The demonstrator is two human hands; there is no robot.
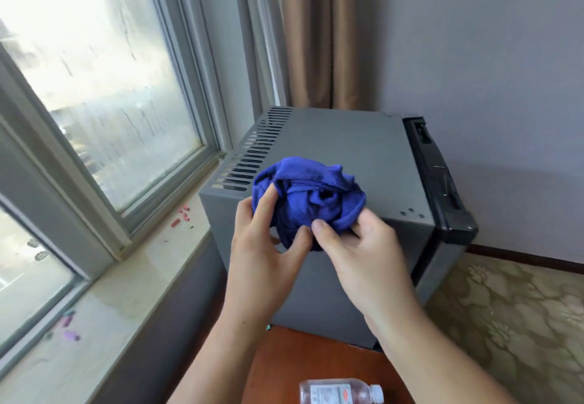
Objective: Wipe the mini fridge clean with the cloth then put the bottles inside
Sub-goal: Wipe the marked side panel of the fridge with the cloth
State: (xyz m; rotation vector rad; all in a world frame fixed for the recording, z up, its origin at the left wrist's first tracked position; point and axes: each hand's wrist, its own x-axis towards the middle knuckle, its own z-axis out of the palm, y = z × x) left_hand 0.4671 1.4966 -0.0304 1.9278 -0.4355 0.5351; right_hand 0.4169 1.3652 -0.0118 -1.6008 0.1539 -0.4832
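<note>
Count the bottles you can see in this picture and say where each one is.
1. A clear bottle lies on its side on the brown table, at the picture's bottom edge, in front of the mini fridge. More may be hidden outside the frame.

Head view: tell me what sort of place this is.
Probably a hotel room, or a similar furnished bedroom: a grey mini fridge stands in the corner, brown curtains hang beside a large window, and floral patterned carpet covers the floor.
</note>
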